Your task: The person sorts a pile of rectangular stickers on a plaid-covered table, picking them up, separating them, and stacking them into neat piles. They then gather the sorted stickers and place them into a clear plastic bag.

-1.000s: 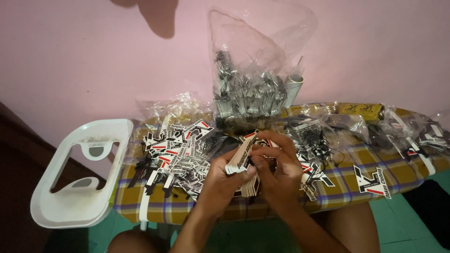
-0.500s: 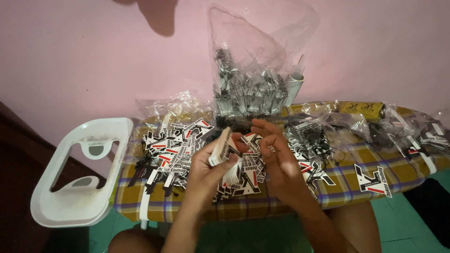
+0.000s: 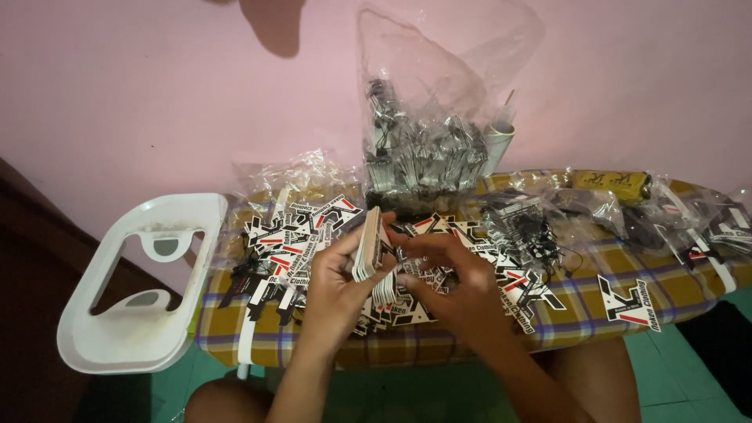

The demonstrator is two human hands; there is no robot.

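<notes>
Many black, white and red printed card tags (image 3: 294,235) are lying loose across the brown-and-yellow plaid padded board (image 3: 580,313), so I am judging the gathering as only partly done. I am watching the left hand (image 3: 338,278) curling its fingers and thumb around a thick stack of card tags (image 3: 368,244), held upright on edge just above the board's middle. The right hand (image 3: 450,274), at about three o'clock from that stack and touching it, is bending its fingers inward and pinching at the stack's near face; whether it is pressing a single tag on or only squaring the edges I cannot tell. The stack looks fairly thick already, which I am reading as a good share collected. What is left is plenty: the heap at ten o'clock from the hands, a scatter at three to four o'clock, and one lone large tag (image 3: 629,301) farther out at three o'clock. At twelve o'clock a tall clear plastic bag of dark tag strings (image 3: 427,149) is standing against the pink wall (image 3: 141,94), and more crinkled clear bags are lying toward two o'clock. A white plastic frame-shaped rest (image 3: 137,301) is hanging off the board's end at nine o'clock.
</notes>
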